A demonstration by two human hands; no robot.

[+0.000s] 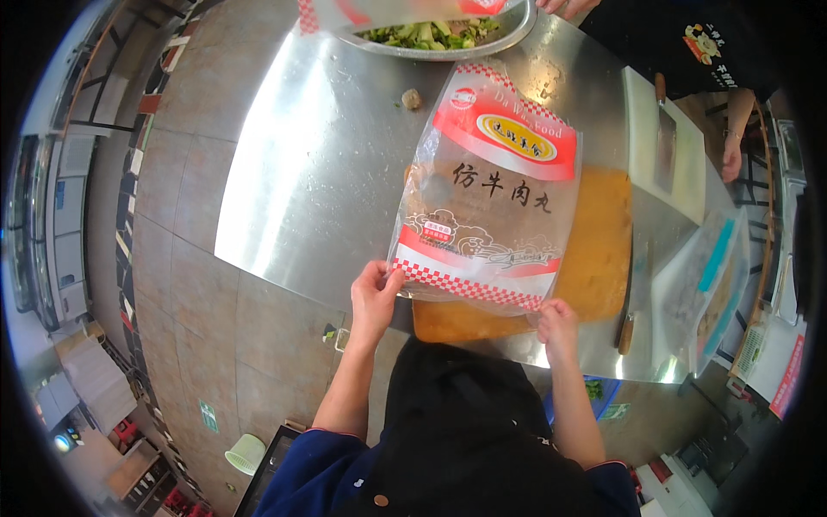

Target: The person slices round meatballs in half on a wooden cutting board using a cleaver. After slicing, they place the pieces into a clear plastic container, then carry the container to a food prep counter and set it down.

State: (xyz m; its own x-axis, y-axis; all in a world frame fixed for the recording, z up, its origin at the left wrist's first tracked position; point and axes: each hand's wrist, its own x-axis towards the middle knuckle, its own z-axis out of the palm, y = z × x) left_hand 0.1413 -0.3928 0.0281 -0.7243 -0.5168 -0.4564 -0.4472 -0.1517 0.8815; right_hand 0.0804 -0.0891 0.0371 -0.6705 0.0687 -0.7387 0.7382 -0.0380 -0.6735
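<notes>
A clear plastic food bag (491,194) with red and white printed bands is spread between my two hands. My left hand (376,297) pinches its near left corner, and my right hand (557,326) pinches its near right corner. The bag looks flat, and a round grey shape shows through its left part. Beneath it lies an orange-brown cutting board (601,245) on the stainless steel table (291,181). Beyond the bag's far end is a metal bowl (446,55) of chopped green vegetables (426,35), partly covered by another printed bag (387,14). A small round ball (411,99) rests left of the bag.
A cleaver (665,142) lies on a pale cutting board (691,155) at the right. Nearer me are a wooden-handled knife (625,333) and a clear bag with teal bands (704,291). Another person (678,45) in black stands across the table's far right corner.
</notes>
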